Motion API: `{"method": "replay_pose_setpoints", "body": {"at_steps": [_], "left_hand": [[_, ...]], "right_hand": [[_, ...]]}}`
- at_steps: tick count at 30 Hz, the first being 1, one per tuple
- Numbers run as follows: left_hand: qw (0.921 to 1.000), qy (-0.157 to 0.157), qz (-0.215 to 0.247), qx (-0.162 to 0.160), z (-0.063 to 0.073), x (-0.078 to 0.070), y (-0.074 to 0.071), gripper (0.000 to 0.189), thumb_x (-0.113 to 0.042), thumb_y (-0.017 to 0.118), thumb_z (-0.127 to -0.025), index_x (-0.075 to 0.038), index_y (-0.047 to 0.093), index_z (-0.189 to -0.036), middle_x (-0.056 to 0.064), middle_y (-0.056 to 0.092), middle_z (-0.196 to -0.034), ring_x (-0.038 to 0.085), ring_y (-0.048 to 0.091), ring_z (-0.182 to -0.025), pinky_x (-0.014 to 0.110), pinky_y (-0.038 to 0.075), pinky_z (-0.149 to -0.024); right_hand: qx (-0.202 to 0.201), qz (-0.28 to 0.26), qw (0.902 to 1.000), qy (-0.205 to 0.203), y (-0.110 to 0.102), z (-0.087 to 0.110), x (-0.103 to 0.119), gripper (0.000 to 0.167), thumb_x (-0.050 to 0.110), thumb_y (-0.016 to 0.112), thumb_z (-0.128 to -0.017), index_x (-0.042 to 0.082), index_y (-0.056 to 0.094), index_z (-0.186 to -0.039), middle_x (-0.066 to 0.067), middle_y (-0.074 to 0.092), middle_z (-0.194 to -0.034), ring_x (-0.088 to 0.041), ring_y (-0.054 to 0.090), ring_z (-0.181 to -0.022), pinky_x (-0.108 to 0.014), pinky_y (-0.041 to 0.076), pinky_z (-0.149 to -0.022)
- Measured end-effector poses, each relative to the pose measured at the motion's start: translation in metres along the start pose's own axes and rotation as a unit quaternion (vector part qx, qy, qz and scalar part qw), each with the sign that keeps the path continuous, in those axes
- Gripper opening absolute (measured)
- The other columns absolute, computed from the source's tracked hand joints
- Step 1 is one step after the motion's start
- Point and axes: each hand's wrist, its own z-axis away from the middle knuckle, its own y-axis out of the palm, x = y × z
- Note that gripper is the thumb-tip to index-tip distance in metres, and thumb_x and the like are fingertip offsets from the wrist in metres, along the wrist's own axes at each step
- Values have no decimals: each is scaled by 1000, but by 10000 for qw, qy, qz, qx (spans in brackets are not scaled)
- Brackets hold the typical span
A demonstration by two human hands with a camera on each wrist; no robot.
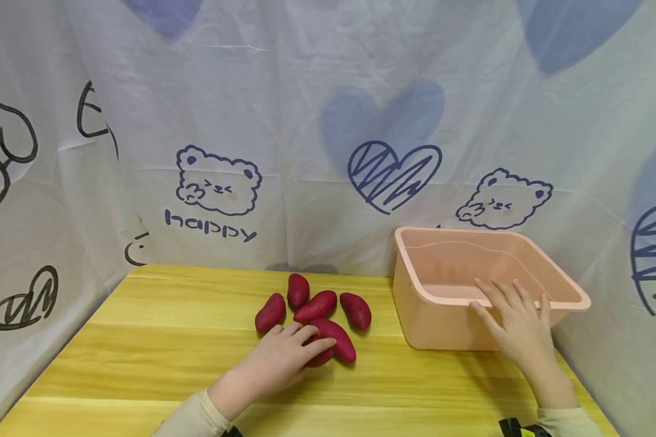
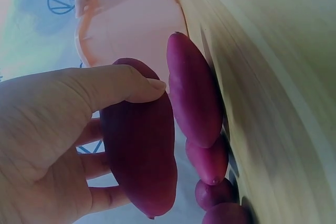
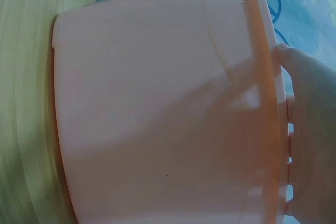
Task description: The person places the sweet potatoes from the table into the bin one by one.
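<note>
My left hand (image 1: 284, 358) grips a dark red sweet potato (image 2: 140, 150); in the left wrist view the thumb lies across its face and the other fingers are behind it. Close beside it, a longer sweet potato (image 1: 336, 341) lies on the table. Several more lie just behind, among them an inner one (image 1: 317, 306) and one apart to the right (image 1: 356, 311). At the right, my right hand (image 1: 519, 328) is over the near rim of a pink plastic bin (image 1: 434, 325), its fingers spread and fairly straight. In the right wrist view its thumb touches the rim.
The bin stands at the back right of the wooden table (image 1: 142, 340), close to the hanging cloth (image 1: 306, 200). This cloth, printed with hearts and bears, lines the back and both sides.
</note>
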Motion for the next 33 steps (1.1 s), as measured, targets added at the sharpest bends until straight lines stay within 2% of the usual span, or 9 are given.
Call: {"method": "replay_pose_setpoints", "body": {"at_steps": [9, 16, 24, 33], "left_hand": [[9997, -178, -102, -163, -3, 5, -4, 58, -32, 79, -79, -30, 56, -133, -2, 62, -112, 18, 61, -96, 30, 46, -69], [9992, -175, -74, -346, -13, 9, -8, 56, -32, 77, -81, -29, 57, -133, -1, 61, -113, 20, 60, -94, 31, 47, -69], [9996, -218, 59, -149, -25, 11, -16, 60, -25, 77, -81, -28, 54, -136, 2, 62, -122, 20, 60, -101, 33, 49, -71], [9992, -329, 190, -113, -40, 11, -25, 64, -28, 79, -80, -31, 52, -138, 2, 62, -125, 22, 61, -100, 35, 55, -74]], "right_hand": [[-31, 6, 10000, -34, 2, 0, -1, 54, 50, 43, -99, 28, 39, -149, -21, 43, -147, -49, 27, -139, -70, -9, -113], [-22, 17, 10000, -31, 2, -1, -1, 54, 51, 43, -99, 27, 40, -148, -20, 43, -147, -48, 27, -139, -71, -8, -112], [20, 24, 10000, -22, 1, -2, 0, 55, 52, 43, -99, 27, 39, -148, -20, 42, -147, -48, 26, -140, -70, -9, -112], [5, 13, 10000, 2, 1, -1, 0, 55, 51, 43, -99, 27, 39, -149, -21, 42, -147, -49, 27, -139, -71, -8, -112]]}}
